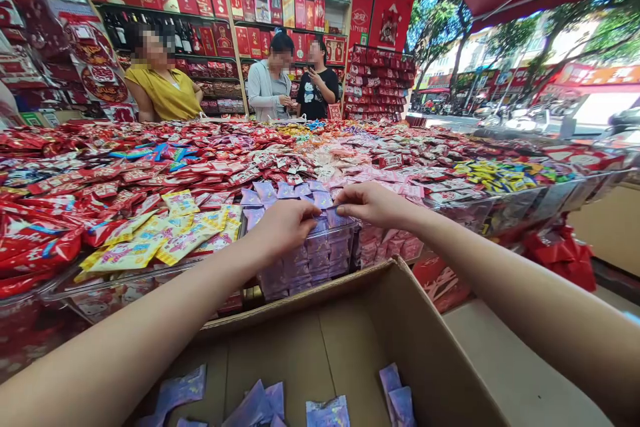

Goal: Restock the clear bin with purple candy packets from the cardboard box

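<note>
Small purple packets [323,199] lie in rows on top of a clear bin [305,263] filled with more of them. My left hand [287,223] is at the bin's front left part, thumb and fingers pinched together at the packets; what is between them is too small to make out. Over the right side of the same rows, my right hand [367,203] has its thumb and fingertips closed around the end of a purple packet [336,217]. Below both arms stands an open cardboard box [345,320] with several loose purple packets [327,412] at its bottom.
Yellow packets [175,233] lie left of the purple bin, pink ones [390,243] right of it. Red packets [150,180] spread widely behind. Three people stand beyond the display, before shelves of red boxes [250,3]. A red bag [563,257] hangs at the right.
</note>
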The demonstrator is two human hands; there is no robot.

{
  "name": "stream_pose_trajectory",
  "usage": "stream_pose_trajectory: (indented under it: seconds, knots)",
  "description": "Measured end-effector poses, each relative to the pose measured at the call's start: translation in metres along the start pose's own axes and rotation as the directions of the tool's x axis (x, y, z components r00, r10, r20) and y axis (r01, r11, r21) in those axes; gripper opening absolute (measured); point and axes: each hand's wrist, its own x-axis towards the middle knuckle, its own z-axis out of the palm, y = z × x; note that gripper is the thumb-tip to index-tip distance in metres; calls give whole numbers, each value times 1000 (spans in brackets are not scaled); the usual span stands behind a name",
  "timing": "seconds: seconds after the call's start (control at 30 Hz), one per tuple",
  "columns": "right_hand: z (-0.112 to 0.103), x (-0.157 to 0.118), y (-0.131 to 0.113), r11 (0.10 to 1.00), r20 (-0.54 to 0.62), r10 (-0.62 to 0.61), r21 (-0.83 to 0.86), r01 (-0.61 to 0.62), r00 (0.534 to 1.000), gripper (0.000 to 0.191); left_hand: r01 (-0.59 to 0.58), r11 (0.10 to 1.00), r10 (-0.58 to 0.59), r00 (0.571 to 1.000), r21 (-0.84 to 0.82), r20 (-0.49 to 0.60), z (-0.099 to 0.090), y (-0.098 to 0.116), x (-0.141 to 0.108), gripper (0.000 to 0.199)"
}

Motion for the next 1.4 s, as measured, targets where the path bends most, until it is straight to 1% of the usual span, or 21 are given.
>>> stream_pose_trajectory:
  seconds: [0.1,0.2,0.47,0.6,0.8,0.93,1.07,1.13,1.23,1.27,1.33,1.4]
  knots:
    - [-3,0,-2,997,35,39,-73,-36,999,17,12,1000,-12,1000,-20,5,1,1,0,28]
    - [-5,2,-3,986,97,66,-158,-50,993,16,16,999,-16,1000,-33,11,0,1,-1,28]
    - [-7,11,-13,935,210,87,-355,-8,974,19,10,999,-9,999,-47,31,-1,2,2,29]
    - [-7,12,-18,917,236,114,-399,-11,965,21,2,999,0,999,-50,42,0,1,4,29]
    - [-6,9,-15,905,218,129,-424,-25,967,22,-10,999,12,998,-30,58,3,-2,5,29]
    - [-7,4,-17,895,217,142,-444,-31,966,25,-15,1000,15,997,-2,76,-3,1,5,29]
    - [-4,0,-20,892,195,89,-453,9,977,28,-2,999,-1,996,34,85,-9,2,0,28]
    - [0,0,-21,894,190,54,-446,37,980,28,-4,999,0,996,43,89,-9,1,-1,25]
    - [0,0,-24,893,184,46,-447,42,982,26,-23,999,19,996,48,93,-9,-1,-1,22]
    - [-2,-1,-28,891,158,40,-452,36,987,25,-30,998,26,996,48,88,-12,-1,0,21]
    - [-7,-8,-39,890,47,3,-456,19,999,23,-37,998,35,998,46,49,-23,0,-4,19]
    - [-6,-21,-53,911,-68,-48,-412,16,997,21,-38,998,39,999,40,-38,-38,3,-18,21]
